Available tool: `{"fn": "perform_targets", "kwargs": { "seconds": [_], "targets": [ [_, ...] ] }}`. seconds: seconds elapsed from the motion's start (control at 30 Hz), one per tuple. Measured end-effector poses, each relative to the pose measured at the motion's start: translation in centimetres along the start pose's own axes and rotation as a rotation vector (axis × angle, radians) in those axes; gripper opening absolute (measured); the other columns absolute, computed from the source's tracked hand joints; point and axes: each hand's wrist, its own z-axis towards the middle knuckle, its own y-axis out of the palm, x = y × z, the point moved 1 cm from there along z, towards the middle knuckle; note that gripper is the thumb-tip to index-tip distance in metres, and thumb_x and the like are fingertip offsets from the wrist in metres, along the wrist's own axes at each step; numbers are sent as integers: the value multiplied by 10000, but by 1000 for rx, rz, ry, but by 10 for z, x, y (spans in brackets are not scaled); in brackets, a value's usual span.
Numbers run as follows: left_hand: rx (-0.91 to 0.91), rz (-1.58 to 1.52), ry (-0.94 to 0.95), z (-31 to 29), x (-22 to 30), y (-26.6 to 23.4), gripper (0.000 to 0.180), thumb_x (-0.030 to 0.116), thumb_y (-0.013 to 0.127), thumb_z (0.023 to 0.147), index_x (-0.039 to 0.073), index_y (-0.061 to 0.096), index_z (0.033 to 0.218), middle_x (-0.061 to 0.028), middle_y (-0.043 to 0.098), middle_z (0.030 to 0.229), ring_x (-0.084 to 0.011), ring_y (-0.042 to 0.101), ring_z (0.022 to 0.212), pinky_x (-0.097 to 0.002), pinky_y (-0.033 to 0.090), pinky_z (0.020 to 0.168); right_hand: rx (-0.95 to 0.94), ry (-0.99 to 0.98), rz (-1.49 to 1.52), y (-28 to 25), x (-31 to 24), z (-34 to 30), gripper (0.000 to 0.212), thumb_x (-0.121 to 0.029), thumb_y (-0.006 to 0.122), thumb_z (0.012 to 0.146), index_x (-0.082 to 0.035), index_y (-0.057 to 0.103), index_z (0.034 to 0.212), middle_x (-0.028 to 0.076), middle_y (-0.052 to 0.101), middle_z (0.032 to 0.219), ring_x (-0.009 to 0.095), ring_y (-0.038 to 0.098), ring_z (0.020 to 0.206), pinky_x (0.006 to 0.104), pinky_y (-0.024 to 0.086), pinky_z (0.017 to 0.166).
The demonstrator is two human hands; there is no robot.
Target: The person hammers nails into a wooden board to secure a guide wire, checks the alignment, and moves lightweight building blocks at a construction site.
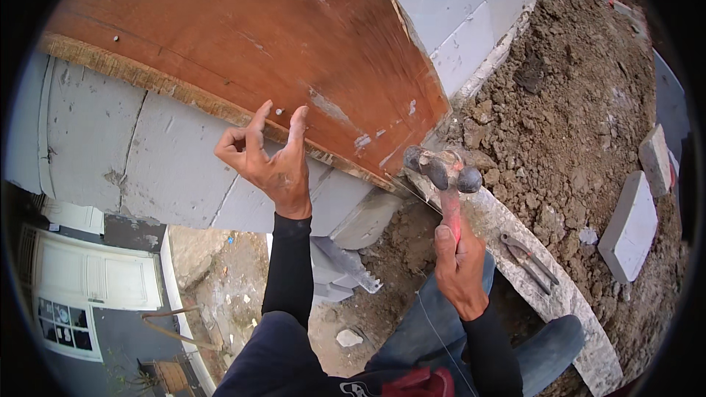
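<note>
My left hand is raised at the lower edge of a reddish-brown wooden board. Its thumb and forefinger stand apart on either side of a nail, whose round head shows against the board. Whether a fingertip touches the nail, I cannot tell. Another nail head shows farther left on the board. My right hand is wrapped round the red handle of a hammer. The hammer's worn metal head is up, just right of the board's lower corner and apart from the nail.
Pale wall blocks border the board. Pincers lie on a concrete strip at right, beside clumpy soil and a loose white block. A notched grey tool is below the wall; a thin string crosses my leg.
</note>
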Motion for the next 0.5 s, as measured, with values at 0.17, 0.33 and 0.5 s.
{"fn": "perform_targets", "kwargs": {
  "seconds": [0.17, 0.33, 0.5],
  "targets": [
    [-2, -41, -120, -1, 1, 9, 187, 138, 868, 743, 100, 778, 902, -57, 413, 970, -173, 464, 859, -301, 421, 757, 0, 56, 26, -9, -4, 0, 239, -237, 556, 991, -5, 579, 939, 133, 520, 582, 249, 541, 482, 358, 395, 488],
    [6, -69, -75, -4, -2, 7, 139, 130, 841, 772, 85, 774, 885, -56, 434, 948, -176, 478, 851, -310, 425, 743, -38, 41, -13, -14, -2, -6, 253, -252, 560, 990, -19, 555, 892, 145, 501, 562, 277, 525, 463, 367, 389, 480],
    [15, -93, -71, 0, 2, 6, 161, 133, 841, 771, 78, 747, 889, -59, 447, 950, -190, 480, 871, -320, 427, 763, -57, 50, -38, -11, -2, -13, 264, -268, 557, 993, -27, 549, 886, 161, 498, 571, 311, 526, 474, 378, 390, 486]
  ]
}}
